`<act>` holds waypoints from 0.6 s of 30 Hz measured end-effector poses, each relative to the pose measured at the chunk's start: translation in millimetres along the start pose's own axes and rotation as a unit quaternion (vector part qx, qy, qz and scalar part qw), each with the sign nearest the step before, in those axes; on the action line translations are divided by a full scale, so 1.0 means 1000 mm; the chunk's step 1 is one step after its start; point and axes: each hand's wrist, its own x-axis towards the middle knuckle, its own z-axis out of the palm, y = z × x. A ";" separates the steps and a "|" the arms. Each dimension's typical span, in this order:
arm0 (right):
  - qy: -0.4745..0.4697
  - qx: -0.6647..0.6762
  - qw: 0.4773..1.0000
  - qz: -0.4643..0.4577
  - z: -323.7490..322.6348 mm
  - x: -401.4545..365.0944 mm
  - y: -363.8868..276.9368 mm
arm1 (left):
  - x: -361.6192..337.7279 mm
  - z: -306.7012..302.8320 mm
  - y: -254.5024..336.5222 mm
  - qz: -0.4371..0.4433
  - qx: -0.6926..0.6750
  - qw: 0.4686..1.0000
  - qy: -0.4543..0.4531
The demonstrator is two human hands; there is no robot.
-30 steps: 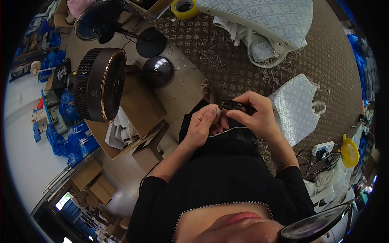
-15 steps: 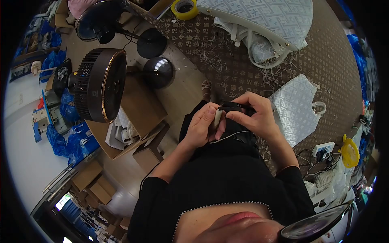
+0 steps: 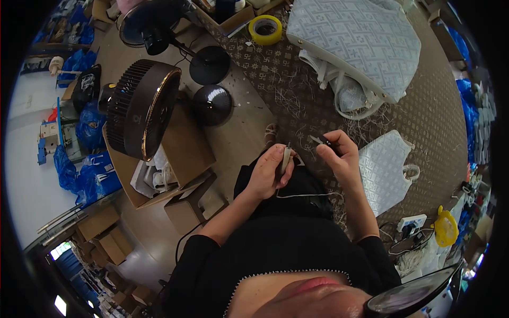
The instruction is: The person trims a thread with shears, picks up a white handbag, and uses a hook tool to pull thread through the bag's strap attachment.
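My left hand [image 3: 270,172] is closed around a pale, slim handle-like tool [image 3: 286,159], its tip pointing up, with a thin white cord [image 3: 307,196] trailing below toward the right. In my right hand [image 3: 342,156] is a small dark cutter [image 3: 322,141] with its pointed metal tips facing left, apart from the pale tool. Right of my right hand lies a light patterned bag piece [image 3: 386,169] with a small handle. Farther up rests a larger patterned bag [image 3: 355,42] with white straps.
Loose threads [image 3: 283,79] are strewn over the brown patterned tabletop [image 3: 435,122]. A yellow tape roll [image 3: 265,29] sits at the top. On the left stand a dark fan [image 3: 143,108] and an open carton [image 3: 191,143]. A power strip [image 3: 411,225] lies at lower right.
My right hand and the dark cutter have moved away from the pale tool, leaving a gap. The whole view has shifted, and the bags appear lower.
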 end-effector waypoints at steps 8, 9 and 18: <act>0.034 0.029 0.996 0.071 0.021 0.091 0.044 | 0.011 -0.035 -0.003 0.031 -0.057 0.995 0.074; 0.031 0.012 0.995 0.092 0.031 0.107 0.040 | 0.013 -0.039 -0.001 0.031 -0.056 0.995 0.074; 0.142 -0.185 0.947 -0.219 0.088 0.298 0.060 | 0.032 -0.066 0.017 0.026 -0.069 0.993 0.090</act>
